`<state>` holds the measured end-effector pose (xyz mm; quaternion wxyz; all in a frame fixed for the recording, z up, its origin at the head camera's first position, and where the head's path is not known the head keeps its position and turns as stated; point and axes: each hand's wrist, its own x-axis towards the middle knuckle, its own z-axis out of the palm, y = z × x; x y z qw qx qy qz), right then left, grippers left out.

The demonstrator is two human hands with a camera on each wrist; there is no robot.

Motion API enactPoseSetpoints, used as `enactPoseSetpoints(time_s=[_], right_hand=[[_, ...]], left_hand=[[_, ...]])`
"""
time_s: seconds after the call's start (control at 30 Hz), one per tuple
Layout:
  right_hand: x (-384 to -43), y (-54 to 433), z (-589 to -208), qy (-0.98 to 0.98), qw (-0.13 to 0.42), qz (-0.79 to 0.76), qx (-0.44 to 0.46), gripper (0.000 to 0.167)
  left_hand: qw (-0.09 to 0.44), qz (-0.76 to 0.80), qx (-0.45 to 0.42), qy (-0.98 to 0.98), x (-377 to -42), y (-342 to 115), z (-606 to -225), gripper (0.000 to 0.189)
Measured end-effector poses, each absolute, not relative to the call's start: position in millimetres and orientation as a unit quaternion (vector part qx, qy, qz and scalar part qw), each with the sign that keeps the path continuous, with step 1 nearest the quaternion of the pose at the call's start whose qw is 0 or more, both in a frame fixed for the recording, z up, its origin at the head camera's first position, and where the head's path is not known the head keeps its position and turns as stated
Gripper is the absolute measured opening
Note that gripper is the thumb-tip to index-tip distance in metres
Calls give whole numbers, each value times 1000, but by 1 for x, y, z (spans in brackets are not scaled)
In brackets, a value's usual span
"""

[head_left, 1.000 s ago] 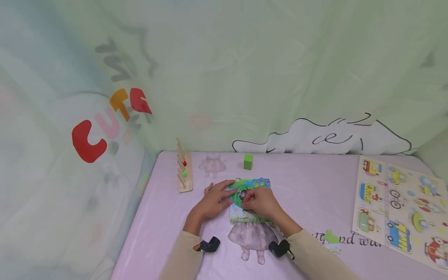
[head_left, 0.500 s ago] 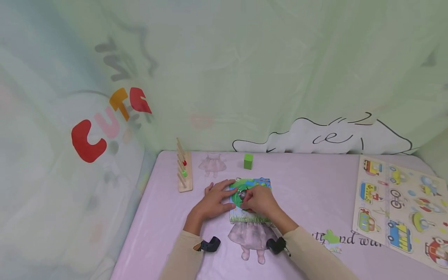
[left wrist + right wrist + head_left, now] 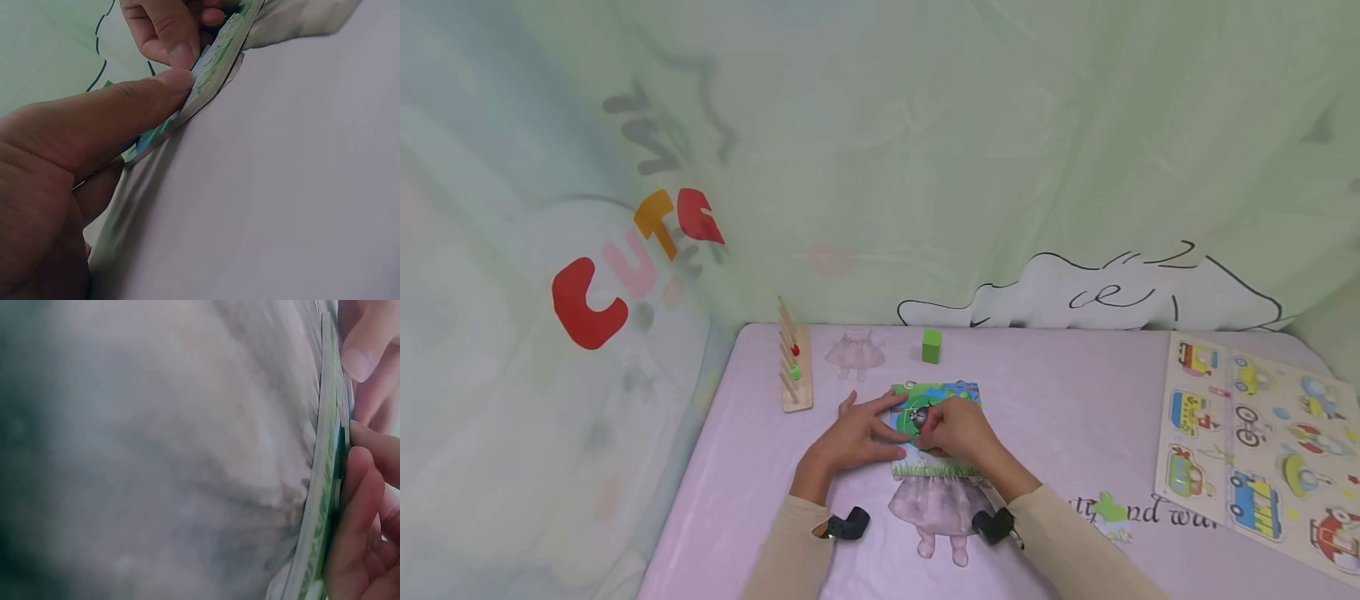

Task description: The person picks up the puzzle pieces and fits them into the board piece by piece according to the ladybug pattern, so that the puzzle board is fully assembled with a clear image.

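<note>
A small square picture puzzle [image 3: 932, 468] lies on the table, showing a ladybug on a green leaf with grass along its near edge. My left hand [image 3: 856, 437] rests at its left side, fingers spread over the picture and thumb near the lower left. From the right, my right hand [image 3: 964, 433] reaches over the board and pinches a red puzzle piece [image 3: 935, 414] low over the ladybug's body; the fingers hide most of that piece. In the left wrist view, the puzzle's edge [image 3: 212, 90] runs beneath the left thumb, and the right fingertips touch the picture side.
Behind the puzzle stands a green block [image 3: 932, 347]. A wooden peg stand [image 3: 803, 393] with a red and a green bead is at the back left. At right lie a large vehicle puzzle board [image 3: 1217, 450] and a small green piece [image 3: 1108, 508].
The left hand's fingers have shifted slightly toward me along the puzzle's left side and spread wider. The right hand stays over the ladybug, almost in place.
</note>
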<state>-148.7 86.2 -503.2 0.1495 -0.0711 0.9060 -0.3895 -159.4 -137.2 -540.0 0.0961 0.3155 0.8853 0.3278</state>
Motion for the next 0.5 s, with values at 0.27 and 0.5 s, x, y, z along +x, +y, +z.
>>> enactPoseSetpoints(time_s=[0.27, 0.5], right_hand=[[-145, 100, -501, 899, 152, -372, -172, 17], [-143, 103, -505, 896, 147, -376, -184, 22]], left_hand=[[105, 337, 311, 882, -160, -137, -537, 20], [119, 333, 301, 885, -158, -136, -533, 21]])
